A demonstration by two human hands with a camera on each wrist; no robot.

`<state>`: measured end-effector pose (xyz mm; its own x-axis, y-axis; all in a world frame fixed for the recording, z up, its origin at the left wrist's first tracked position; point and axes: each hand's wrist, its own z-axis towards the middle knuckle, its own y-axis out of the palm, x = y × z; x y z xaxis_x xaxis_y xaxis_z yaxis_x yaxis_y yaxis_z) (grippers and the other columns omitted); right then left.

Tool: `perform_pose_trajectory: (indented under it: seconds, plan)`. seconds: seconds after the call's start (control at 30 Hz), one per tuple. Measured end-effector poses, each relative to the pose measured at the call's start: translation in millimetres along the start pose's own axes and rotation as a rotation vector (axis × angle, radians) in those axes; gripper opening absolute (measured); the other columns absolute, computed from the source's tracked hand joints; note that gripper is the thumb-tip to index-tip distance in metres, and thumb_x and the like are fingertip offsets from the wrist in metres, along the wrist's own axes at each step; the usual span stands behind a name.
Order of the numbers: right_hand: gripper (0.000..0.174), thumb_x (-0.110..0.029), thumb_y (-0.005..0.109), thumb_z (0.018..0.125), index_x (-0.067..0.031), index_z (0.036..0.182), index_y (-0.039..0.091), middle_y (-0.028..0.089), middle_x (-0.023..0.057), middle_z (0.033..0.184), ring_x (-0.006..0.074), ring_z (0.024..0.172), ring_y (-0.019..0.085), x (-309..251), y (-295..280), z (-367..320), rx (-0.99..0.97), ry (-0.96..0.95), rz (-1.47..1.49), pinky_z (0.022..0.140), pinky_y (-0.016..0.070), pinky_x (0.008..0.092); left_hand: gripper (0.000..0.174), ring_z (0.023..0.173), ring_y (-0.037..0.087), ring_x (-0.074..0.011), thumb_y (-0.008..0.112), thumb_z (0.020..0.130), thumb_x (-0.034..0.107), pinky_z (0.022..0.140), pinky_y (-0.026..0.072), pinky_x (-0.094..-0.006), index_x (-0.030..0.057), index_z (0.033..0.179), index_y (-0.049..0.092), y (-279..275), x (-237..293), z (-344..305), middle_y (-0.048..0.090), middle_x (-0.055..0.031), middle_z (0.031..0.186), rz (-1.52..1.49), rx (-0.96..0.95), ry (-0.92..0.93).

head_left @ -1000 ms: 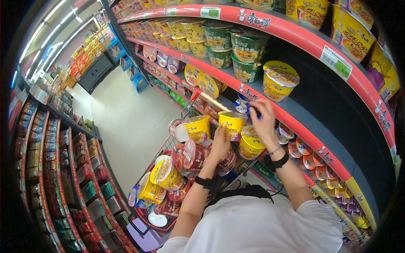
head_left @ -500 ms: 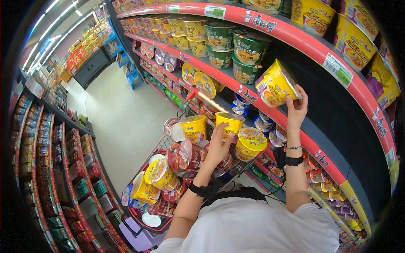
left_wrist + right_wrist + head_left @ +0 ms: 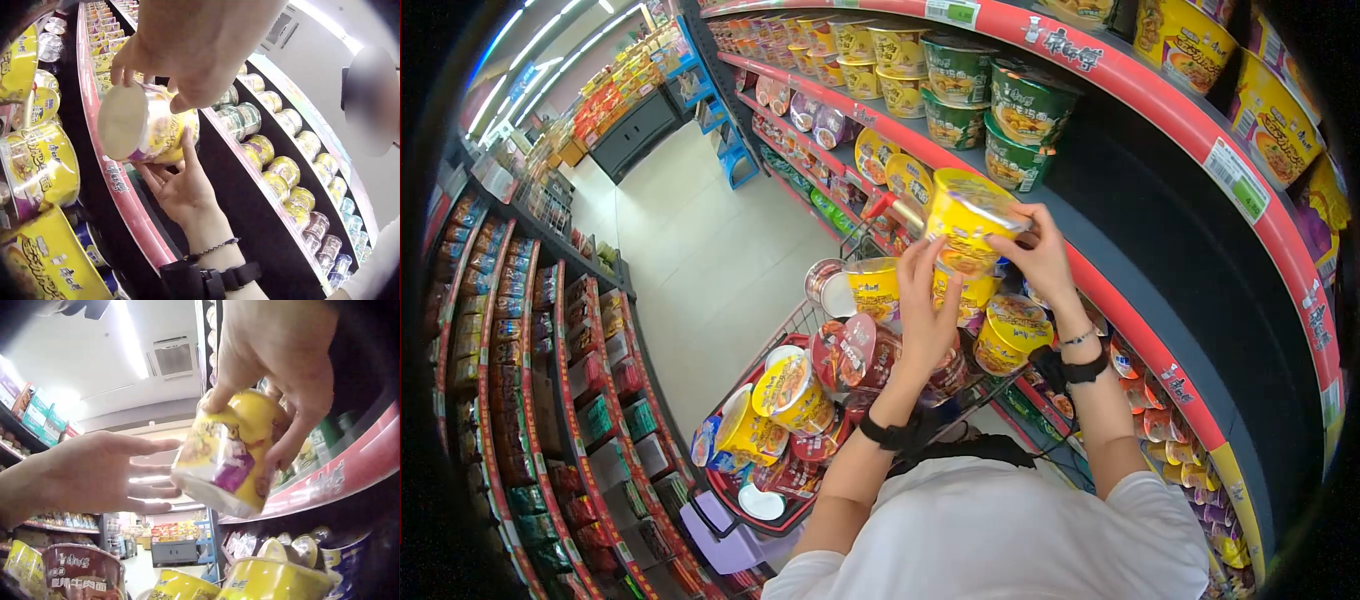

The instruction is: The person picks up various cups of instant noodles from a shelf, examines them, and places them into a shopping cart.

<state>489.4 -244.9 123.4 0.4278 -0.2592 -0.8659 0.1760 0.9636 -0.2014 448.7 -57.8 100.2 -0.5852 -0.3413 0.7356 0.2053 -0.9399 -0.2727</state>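
In the head view, a yellow instant noodle cup is held up above the shopping cart, tilted. My right hand grips it at its right side, thumb on the front. My left hand is at its lower left with fingers extended. From the right wrist view, the left hand has straight fingers, their tips right at the cup. In the left wrist view the pale base of the cup shows. Below the hands stand a yellow noodle cup and another yellow cup.
The cart basket holds red-brown noodle cups and several yellow ones. A red-edged shelf runs along the right, with green noodle cups on it. Another shelf lines the left side. A purple box hangs by the cart.
My right hand first reached up and took hold of the yellow noodle cup on the shelf, then brought it left and down over the cart. My left hand has left the cup below and risen toward it.
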Motion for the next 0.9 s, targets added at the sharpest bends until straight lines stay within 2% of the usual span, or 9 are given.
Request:
perform_pose_trajectory:
  seconds: [0.2, 0.27, 0.3, 0.4, 0.5, 0.6, 0.67, 0.77, 0.9]
  plan:
    - [0.076, -0.043, 0.082, 0.072, 0.0016, 0.12, 0.044, 0.061, 0.0219, 0.115, 0.0348, 0.107, 0.06, 42, 52, 36, -0.044, 0.164, -0.293, 0.09, 0.0477, 0.0397, 0.06, 0.129, 0.038, -0.0415, 0.06, 0.088, 0.011, 0.105, 0.0322, -0.0487, 0.0068, 0.143, 0.037, 18, -83, 17, 0.036, -0.0213, 0.144, 0.181, -0.016, -0.065]
    - [0.077, -0.045, 0.078, 0.076, 0.0026, 0.122, 0.039, 0.058, 0.0252, 0.119, 0.0392, 0.111, 0.057, 49, 67, 44, -0.141, 0.358, -0.326, 0.092, 0.0462, 0.0423, 0.065, 0.131, 0.037, -0.0402, 0.061, 0.088, 0.016, 0.105, 0.0283, -0.0584, 0.0088, 0.146, 0.031, 24, -98, 15, 0.035, -0.018, 0.146, 0.274, -0.111, -0.276]
    - [0.075, -0.047, 0.074, 0.08, 0.0028, 0.122, 0.037, 0.057, 0.0275, 0.121, 0.0409, 0.113, 0.056, 66, 75, 46, -0.115, 0.287, -0.31, 0.093, 0.0456, 0.0435, 0.07, 0.133, 0.034, -0.0416, 0.06, 0.089, 0.024, 0.103, 0.0205, -0.0699, 0.0112, 0.148, 0.025, 29, -110, 12, 0.034, -0.0136, 0.15, 0.355, -0.157, -0.323]
    - [0.067, -0.04, 0.062, 0.089, -0.0019, 0.138, 0.038, 0.058, 0.0282, 0.121, 0.0397, 0.11, 0.059, 91, 81, 62, -0.302, 0.336, -0.391, 0.093, 0.0462, 0.0448, 0.071, 0.133, 0.036, -0.0412, 0.059, 0.089, 0.027, 0.103, 0.0196, -0.0688, 0.0102, 0.149, 0.025, 27, -104, 12, 0.041, -0.0193, 0.143, 0.432, -0.315, -0.504]
    - [0.063, -0.035, 0.06, 0.09, -0.0114, 0.145, 0.037, 0.058, 0.0245, 0.125, 0.039, 0.112, 0.059, 128, 82, 78, -0.443, 0.323, -0.584, 0.093, 0.0467, 0.0447, 0.072, 0.134, 0.033, -0.0417, 0.059, 0.089, 0.033, 0.101, 0.0162, -0.0735, 0.0151, 0.149, 0.024, 31, -115, 7, 0.042, -0.0159, 0.143, 0.465, -0.34, -0.497]
    - [0.063, -0.033, 0.06, 0.089, -0.0182, 0.146, 0.037, 0.058, 0.0216, 0.126, 0.0382, 0.114, 0.058, 147, 86, 82, -0.693, 0.32, -0.414, 0.095, 0.0462, 0.0436, 0.069, 0.136, 0.031, -0.0417, 0.058, 0.09, 0.036, 0.101, 0.0133, -0.0746, 0.0164, 0.149, 0.027, 34, -115, 7, 0.044, -0.0146, 0.142, 0.486, -0.369, -0.511]
    - [0.061, -0.037, 0.057, 0.09, -0.0327, 0.147, 0.034, 0.057, 0.0219, 0.127, 0.0383, 0.117, 0.056, 141, 97, 80, -0.689, 0.312, -0.614, 0.098, 0.0447, 0.0429, 0.067, 0.136, 0.03, -0.0417, 0.057, 0.09, 0.037, 0.101, 0.0116, -0.0753, 0.0172, 0.148, 0.029, 33, -116, 9, 0.044, -0.0143, 0.142, 0.467, -0.372, -0.539]
    - [0.059, -0.029, 0.055, 0.093, -0.0273, 0.148, 0.034, 0.06, 0.0217, 0.124, 0.032, 0.111, 0.061, 118, 106, 84, -0.702, 0.369, -0.517, 0.092, 0.0494, 0.0425, 0.056, 0.139, 0.026, -0.041, 0.055, 0.091, 0.04, 0.103, 0.0059, -0.075, 0.0182, 0.141, 0.042, 30, -116, 5, 0.046, -0.0107, 0.142, 0.498, -0.465, -0.533]
    - [0.063, -0.038, 0.055, 0.092, -0.0362, 0.149, 0.027, 0.047, 0.0262, 0.134, 0.0384, 0.118, 0.055, 95, 112, 84, -0.752, 0.38, -0.839, 0.096, 0.0461, 0.0463, 0.054, 0.139, 0.026, -0.0412, 0.056, 0.09, 0.035, 0.103, 0.0058, -0.076, 0.0194, 0.14, 0.042, 25, -104, 7, 0.045, -0.0064, 0.144, 0.508, -0.506, -0.535]
